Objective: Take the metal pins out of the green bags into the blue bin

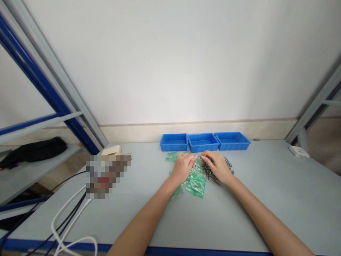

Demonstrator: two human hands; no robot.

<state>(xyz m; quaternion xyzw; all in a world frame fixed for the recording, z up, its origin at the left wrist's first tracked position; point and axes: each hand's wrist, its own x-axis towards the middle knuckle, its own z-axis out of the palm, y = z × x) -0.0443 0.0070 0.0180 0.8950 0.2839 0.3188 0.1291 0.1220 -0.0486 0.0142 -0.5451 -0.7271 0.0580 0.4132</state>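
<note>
My left hand (183, 165) is over several green plastic bags (196, 185), its fingers curled closed. Something small may be between its fingertips, but I cannot make it out. Close beside it, my right hand (216, 165) reaches over the left part of a pile of dark and silvery metal pieces (229, 164) that look like screws. Its thumb and forefinger come together in a pinch, and what they hold is too small to name. The two hands' fingertips are a short way apart. Small metal pieces show through the clear green plastic.
Three blue trays (174, 143) stand in a row behind the hands, against the wall side. On the left are a cream-coloured box (111, 150), a blurred-out item (106, 179) and white and black cables (54, 220). A white adapter-like block (299, 152) lies at the far right.
</note>
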